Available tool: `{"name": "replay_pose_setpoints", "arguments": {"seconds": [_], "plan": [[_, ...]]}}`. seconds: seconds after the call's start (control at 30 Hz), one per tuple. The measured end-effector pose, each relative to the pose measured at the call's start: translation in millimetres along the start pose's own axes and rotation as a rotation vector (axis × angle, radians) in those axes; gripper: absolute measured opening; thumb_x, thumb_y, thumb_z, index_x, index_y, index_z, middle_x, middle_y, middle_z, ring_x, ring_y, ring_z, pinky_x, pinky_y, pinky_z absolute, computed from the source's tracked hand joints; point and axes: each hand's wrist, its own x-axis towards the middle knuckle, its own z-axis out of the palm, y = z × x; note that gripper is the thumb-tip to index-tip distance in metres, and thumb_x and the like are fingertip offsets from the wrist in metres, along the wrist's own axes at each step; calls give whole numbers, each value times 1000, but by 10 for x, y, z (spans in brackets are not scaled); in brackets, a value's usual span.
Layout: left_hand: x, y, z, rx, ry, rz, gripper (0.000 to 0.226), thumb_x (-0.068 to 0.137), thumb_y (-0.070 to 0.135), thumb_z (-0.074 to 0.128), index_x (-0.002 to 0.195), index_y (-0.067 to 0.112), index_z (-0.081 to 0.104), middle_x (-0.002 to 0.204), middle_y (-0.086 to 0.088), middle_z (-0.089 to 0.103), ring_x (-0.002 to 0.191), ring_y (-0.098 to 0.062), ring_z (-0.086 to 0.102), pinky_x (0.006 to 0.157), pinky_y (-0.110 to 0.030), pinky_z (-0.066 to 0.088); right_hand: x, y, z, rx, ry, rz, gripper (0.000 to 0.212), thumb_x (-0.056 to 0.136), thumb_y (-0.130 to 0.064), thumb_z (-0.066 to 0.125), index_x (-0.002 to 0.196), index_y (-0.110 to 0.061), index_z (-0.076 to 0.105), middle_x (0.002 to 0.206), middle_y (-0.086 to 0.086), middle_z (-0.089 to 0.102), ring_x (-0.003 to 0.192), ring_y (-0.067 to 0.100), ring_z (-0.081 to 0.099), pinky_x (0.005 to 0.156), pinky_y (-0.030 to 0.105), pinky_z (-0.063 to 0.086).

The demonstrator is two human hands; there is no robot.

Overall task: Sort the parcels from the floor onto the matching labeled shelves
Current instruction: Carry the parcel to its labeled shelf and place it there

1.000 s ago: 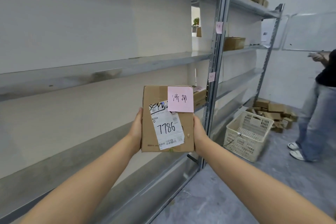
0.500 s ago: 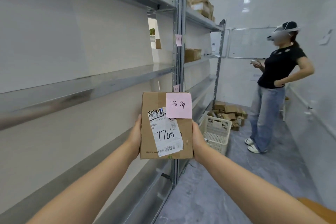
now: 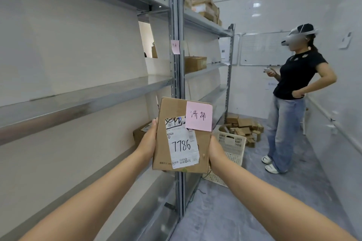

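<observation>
The left hand [image 3: 148,139] and right hand [image 3: 215,150] are pressed flat against opposite side edges of one parcel [image 3: 181,137], which is held upright between them at lower centre of the frame, clear of any shelf.

Shelving unit [image 3: 86,94]: fills the left half of the frame; its nearest levels are seen bare. A second bay beyond the central upright carries a few boxes.

Second person [image 3: 293,96]: stands at right of frame, well apart from the parcel.

Basket [image 3: 232,144]: seen on the floor just right of the parcel, with a heap of floor parcels [image 3: 242,127] behind it.

Shelf tag [image 3: 175,47]: pink, fixed to the upright above the parcel; writing too small to read.

Parcel note [image 3: 198,116]: pink, handwritten, above a white label marked 7786.

Step judged in hand: destination being read and matched. Next move calls for the shelf tag to be compared with the parcel note, then the parcel to be set on the matching level.
</observation>
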Motion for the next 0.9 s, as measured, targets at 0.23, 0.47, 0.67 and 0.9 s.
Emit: {"name": "replay_pose_setpoints", "arguments": {"seconds": [0.23, 0.47, 0.67, 0.9], "plan": [[592, 133, 489, -55, 107, -23, 61, 96, 61, 19, 92, 27, 69, 69, 1, 77, 58, -17, 74, 52, -26, 54, 744, -362, -371, -78, -137, -50, 37, 96, -47, 32, 107, -27, 61, 100, 0, 71, 98, 22, 64, 96, 44, 47], [879, 205, 949, -106, 194, -19, 62, 98, 56, 15, 86, 25, 67, 62, 2, 75, 49, -15, 71, 40, -22, 52, 1361, -635, -617, -85, -203, -68, 28, 96, -37, 37, 80, -26, 58, 82, -1, 67, 84, 21, 63, 86, 37, 49], [1248, 518, 956, -16, 336, 94, 63, 98, 56, 16, 95, 23, 70, 82, -1, 78, 68, -17, 74, 65, -30, 56, 1791, -846, -485, -55, -230, -67, 31, 98, -36, 32, 85, -23, 57, 81, 1, 67, 72, 19, 64, 61, 28, 50], [1738, 1025, 834, 52, 444, 266, 53, 98, 50, 28, 110, 17, 67, 107, -10, 72, 91, -28, 68, 76, -37, 55, 2449, -1207, -100, -41, -239, -122, 37, 99, -36, 27, 111, -15, 55, 101, 9, 68, 89, 24, 66, 68, 33, 54]]}}
